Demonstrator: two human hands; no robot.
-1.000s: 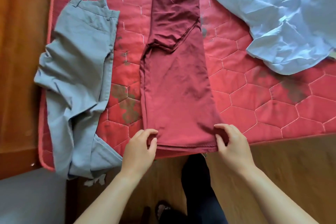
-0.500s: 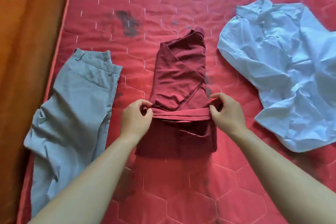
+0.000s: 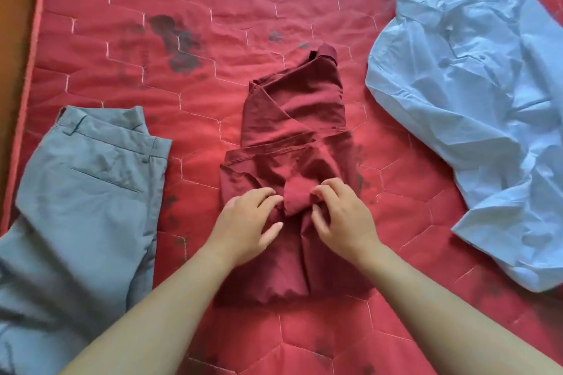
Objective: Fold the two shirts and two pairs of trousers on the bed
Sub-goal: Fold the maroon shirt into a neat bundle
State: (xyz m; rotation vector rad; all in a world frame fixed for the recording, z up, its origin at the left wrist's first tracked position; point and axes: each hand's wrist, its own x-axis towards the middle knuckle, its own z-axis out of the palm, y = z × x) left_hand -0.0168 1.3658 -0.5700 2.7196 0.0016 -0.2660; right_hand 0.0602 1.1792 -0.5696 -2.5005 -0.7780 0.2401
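A dark red shirt (image 3: pixel 297 119) lies folded over itself in the middle of the red quilted bed (image 3: pixel 152 49). My left hand (image 3: pixel 246 222) rests on its near half with fingers spread. My right hand (image 3: pixel 342 216) sits beside it, fingers bent and pinching a raised fold of the red cloth between the two hands. Grey trousers (image 3: pixel 82 192) lie spread at the left, waistband toward the far side. A crumpled light blue shirt (image 3: pixel 481 119) lies at the right, collar away from me.
The bed's left edge (image 3: pixel 30 64) borders an orange-brown wooden surface (image 3: pixel 15 9). Dark stains mark the quilt behind the red shirt.
The red shirt's near hem has been carried up and laid over its middle. Both hands let go of the hem corners and came together at the centre of the fold.
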